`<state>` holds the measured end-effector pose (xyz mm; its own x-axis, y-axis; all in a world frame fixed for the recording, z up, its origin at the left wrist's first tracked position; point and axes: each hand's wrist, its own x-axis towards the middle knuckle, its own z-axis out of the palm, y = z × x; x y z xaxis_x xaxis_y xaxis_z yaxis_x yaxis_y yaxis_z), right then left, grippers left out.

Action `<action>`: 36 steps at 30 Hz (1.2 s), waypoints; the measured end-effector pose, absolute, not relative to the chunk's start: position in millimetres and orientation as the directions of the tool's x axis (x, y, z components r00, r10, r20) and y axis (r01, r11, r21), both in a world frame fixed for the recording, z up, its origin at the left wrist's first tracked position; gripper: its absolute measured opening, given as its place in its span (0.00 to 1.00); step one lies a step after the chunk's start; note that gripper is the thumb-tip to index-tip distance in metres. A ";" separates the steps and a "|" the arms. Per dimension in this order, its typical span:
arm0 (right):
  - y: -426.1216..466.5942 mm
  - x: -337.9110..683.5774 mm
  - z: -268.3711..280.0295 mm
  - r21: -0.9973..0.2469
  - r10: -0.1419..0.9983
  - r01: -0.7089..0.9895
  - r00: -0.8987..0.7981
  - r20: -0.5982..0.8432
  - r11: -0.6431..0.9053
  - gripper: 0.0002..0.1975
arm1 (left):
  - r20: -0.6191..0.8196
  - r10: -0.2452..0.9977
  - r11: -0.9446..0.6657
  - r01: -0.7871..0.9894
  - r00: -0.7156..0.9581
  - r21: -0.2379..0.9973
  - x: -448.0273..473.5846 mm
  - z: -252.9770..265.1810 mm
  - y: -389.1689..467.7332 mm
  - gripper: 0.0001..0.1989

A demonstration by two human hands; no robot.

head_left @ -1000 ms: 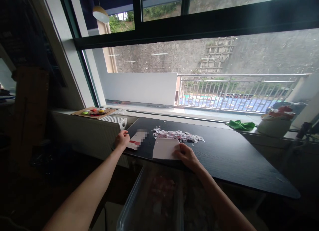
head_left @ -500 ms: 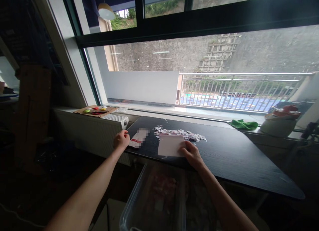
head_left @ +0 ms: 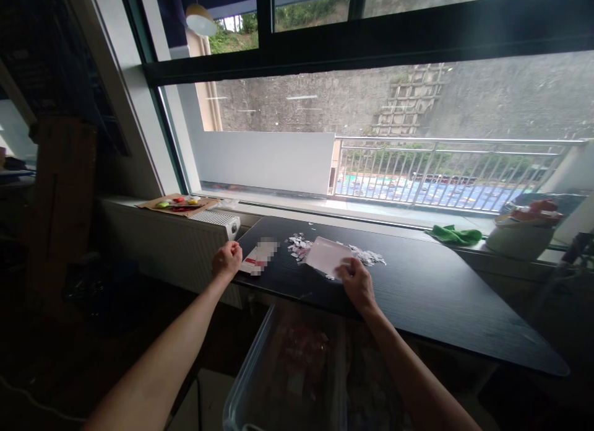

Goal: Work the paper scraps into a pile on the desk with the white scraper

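My right hand pinches the right edge of a thin white card, which is tilted above the black table. Behind and around this card lies a long heap of small white paper scraps, partly covered by it. My left hand is closed at the table's left edge, with its fingers curled in. Right beside it lies a white and red printed leaflet, partly blurred out. Whether the left fingers hold anything is hidden.
The black table stands against the window sill. Below its front edge is a clear plastic bin with reddish contents. A green cloth and a pale container sit at the right. A radiator is at the left.
My right hand has lifted and tilted the white card; the card has shifted slightly right and away from me, over the scraps. The left hand has stayed by the leaflet.
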<state>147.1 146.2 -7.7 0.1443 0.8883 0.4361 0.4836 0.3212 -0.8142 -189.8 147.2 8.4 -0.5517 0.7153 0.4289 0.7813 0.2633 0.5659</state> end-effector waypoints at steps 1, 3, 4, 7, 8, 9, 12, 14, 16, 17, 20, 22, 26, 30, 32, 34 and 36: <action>146.0 146.3 -7.1 -0.812 0.884 0.483 0.144 0.444 0.328 0.12 | 0.430 0.715 0.263 0.782 -0.551 0.564 -189.8 8.2 147.1 0.14; 146.7 143.9 -6.8 -0.815 0.881 0.449 0.113 0.459 0.367 0.12 | 0.434 0.715 0.263 0.786 -0.548 0.559 -189.7 8.0 146.8 0.14; 147.3 142.3 -6.8 -0.818 0.881 0.428 0.092 0.463 0.385 0.12 | 0.436 0.715 0.263 0.788 -0.546 0.556 -189.6 8.0 146.6 0.14; 148.2 138.4 -6.6 -0.823 0.888 0.397 0.042 0.459 0.407 0.11 | 0.436 0.717 0.265 0.792 -0.543 0.551 -189.2 8.2 146.1 0.14; 147.6 137.8 -6.0 -0.823 0.892 0.398 0.027 0.452 0.405 0.11 | 0.434 0.719 0.266 0.791 -0.544 0.551 -189.1 8.3 146.0 0.14; 146.5 137.8 -5.2 -0.822 0.895 0.403 0.014 0.445 0.402 0.11 | 0.432 0.720 0.267 0.791 -0.544 0.551 -189.0 8.4 146.1 0.14; 141.4 139.7 -2.0 -0.826 0.903 0.405 0.003 0.429 0.392 0.10 | 0.425 0.723 0.271 0.789 -0.545 0.551 -188.9 8.4 146.3 0.14; 138.7 141.2 -0.5 -0.839 0.906 0.388 0.023 0.422 0.382 0.11 | 0.420 0.725 0.275 0.789 -0.546 0.550 -188.8 8.3 146.2 0.13; 137.7 141.9 -0.1 -0.850 0.909 0.375 0.041 0.414 0.370 0.12 | 0.418 0.727 0.275 0.789 -0.544 0.550 -188.6 8.5 146.0 0.13; 137.8 142.0 -0.4 -0.853 0.912 0.373 0.041 0.408 0.365 0.12 | 0.418 0.728 0.273 0.789 -0.544 0.550 -188.6 8.6 145.9 0.13; 138.9 141.9 -1.8 -0.865 0.924 0.350 -0.002 0.383 0.359 0.13 | 0.419 0.728 0.268 0.788 -0.542 0.554 -188.5 9.2 145.6 0.13; 139.1 141.9 -2.2 -0.878 0.927 0.308 -0.043 0.373 0.368 0.14 | 0.419 0.729 0.269 0.790 -0.541 0.552 -188.5 9.5 145.6 0.13; 138.2 141.9 -0.9 -0.892 0.928 0.266 -0.030 0.371 0.365 0.14 | 0.421 0.729 0.277 0.794 -0.541 0.541 -188.3 9.8 145.6 0.13; 137.9 141.3 -0.4 -0.905 0.936 0.245 -0.033 0.350 0.347 0.13 | 0.422 0.732 0.272 0.797 -0.535 0.539 -188.0 9.9 145.3 0.13; 138.2 140.8 -1.0 -0.913 0.936 0.209 -0.068 0.345 0.351 0.13 | 0.422 0.731 0.274 0.797 -0.536 0.537 -187.8 9.9 145.2 0.13; 138.6 140.2 -1.6 -0.919 0.936 0.181 -0.077 0.343 0.351 0.13 | 0.420 0.731 0.277 0.797 -0.537 0.537 -187.6 10.0 145.1 0.13; 139.1 139.6 -1.6 -0.921 0.936 0.169 -0.070 0.345 0.352 0.14 | 0.418 0.733 0.277 0.797 -0.537 0.537 -187.4 10.3 144.9 0.12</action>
<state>139.6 139.1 -1.6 -0.0705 0.9359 0.3451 0.1693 0.3521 -0.9205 -187.4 144.9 10.3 -0.5369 0.7325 0.4185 0.7968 0.2773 0.5369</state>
